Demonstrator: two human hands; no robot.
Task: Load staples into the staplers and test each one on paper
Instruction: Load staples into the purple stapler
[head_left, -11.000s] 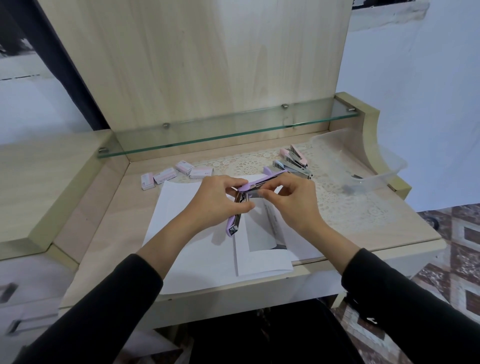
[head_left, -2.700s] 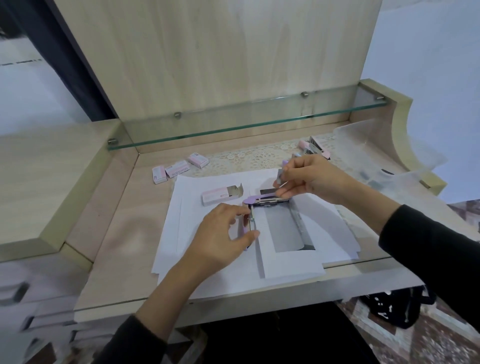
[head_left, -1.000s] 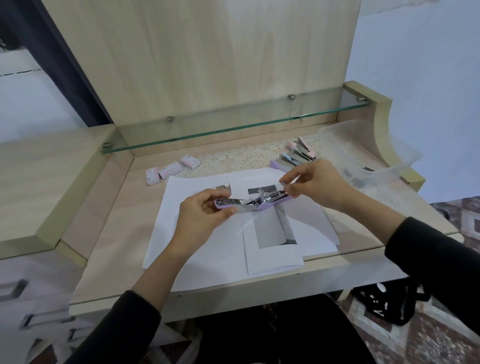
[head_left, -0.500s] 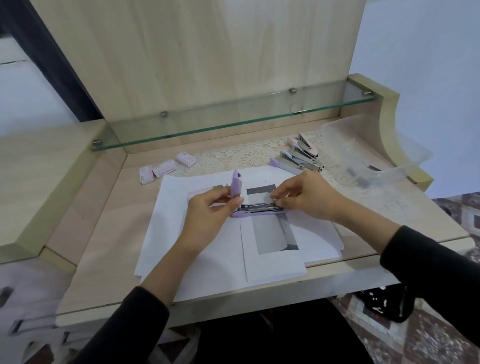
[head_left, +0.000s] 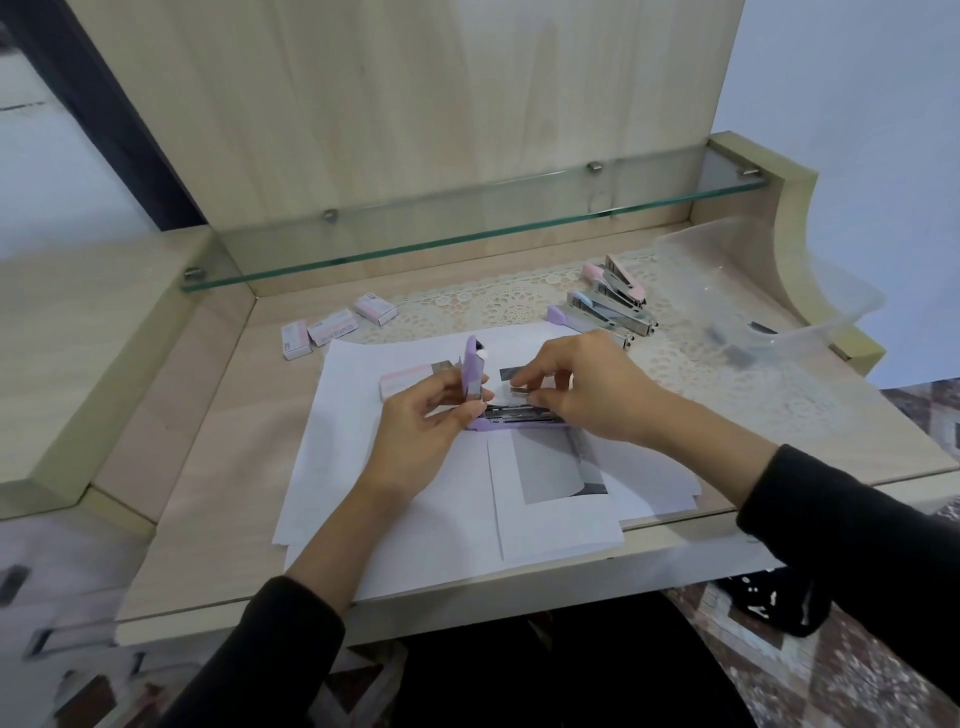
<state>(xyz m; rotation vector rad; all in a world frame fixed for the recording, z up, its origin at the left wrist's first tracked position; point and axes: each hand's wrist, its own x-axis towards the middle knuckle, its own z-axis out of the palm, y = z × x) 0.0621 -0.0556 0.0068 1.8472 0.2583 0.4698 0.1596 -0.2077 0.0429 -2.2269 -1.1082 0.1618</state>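
The lilac plastic stapler (head_left: 514, 415), held splayed in the air a second earlier, now lay on the white paper sheets (head_left: 426, 519) mid-bench (head_left: 218, 467) with its lid upright. The left hand (head_left: 423, 426) gripped its hinge end, and the right hand (head_left: 592, 397) pinched a silver staple strip (head_left: 519, 388) just above the open channel, so loading looked imminent.

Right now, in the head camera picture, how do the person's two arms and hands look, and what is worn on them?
Both arms wear long, plain black fabric sleeves with no markings. The left sleeve and the right sleeve end short of the wrists. The left hand and the right hand are bare; no glove, ring or watch shows.
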